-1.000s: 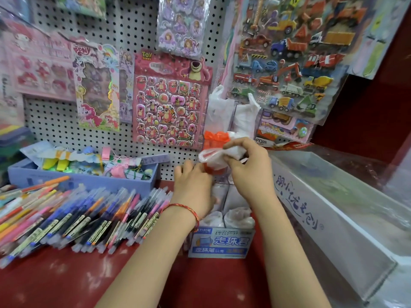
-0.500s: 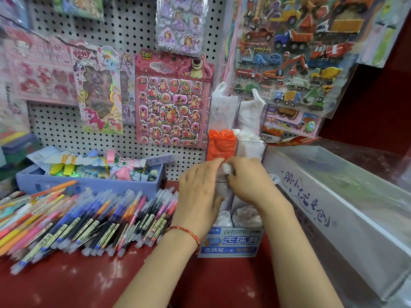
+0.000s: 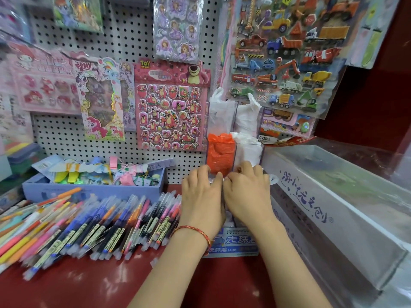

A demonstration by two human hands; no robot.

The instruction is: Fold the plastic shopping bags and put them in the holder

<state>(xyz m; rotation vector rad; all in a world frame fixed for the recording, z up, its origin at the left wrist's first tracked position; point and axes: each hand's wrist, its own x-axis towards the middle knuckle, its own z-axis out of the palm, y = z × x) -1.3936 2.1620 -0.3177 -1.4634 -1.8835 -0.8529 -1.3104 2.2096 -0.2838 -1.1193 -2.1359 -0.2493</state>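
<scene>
Front of holder (image 3: 236, 156) hidden under left hand (image 3: 201, 196) and right hand (image 3: 246, 194), pens (image 3: 73, 227) blurred leftward

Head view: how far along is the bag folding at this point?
Done: orange bags and white bags fill two slots of the clear holder. In hand: the left hand and right hand press down together into a front slot; the bag under them is mostly hidden. Left: no loose bags show on the counter, so this may be among the last.
</scene>
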